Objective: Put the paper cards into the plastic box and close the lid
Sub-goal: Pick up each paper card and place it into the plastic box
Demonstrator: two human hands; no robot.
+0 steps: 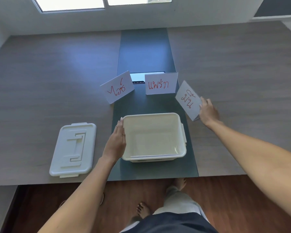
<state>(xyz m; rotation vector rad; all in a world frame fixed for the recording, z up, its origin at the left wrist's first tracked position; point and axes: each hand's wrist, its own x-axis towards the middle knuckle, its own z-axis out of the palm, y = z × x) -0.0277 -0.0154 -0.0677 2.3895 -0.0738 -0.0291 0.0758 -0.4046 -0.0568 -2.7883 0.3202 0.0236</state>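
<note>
A cream plastic box (182, 137) stands open and empty near the table's front edge. My left hand (116, 142) lies flat against its left wall, fingers straight. Its white lid (73, 149) rests flat on the table to the left. Three folded white paper cards with red handwriting stand behind the box: the left card (118, 87), the middle card (160, 84) and the right card (188, 100). My right hand (208, 111) touches the right card's right edge; whether the fingers grip it is unclear.
The box stands on a dark strip (144, 51) running down the middle of the wood-grain table (49, 73). A cable slot (138, 78) sits behind the cards. Below the table's front edge are a wooden floor and my bare feet.
</note>
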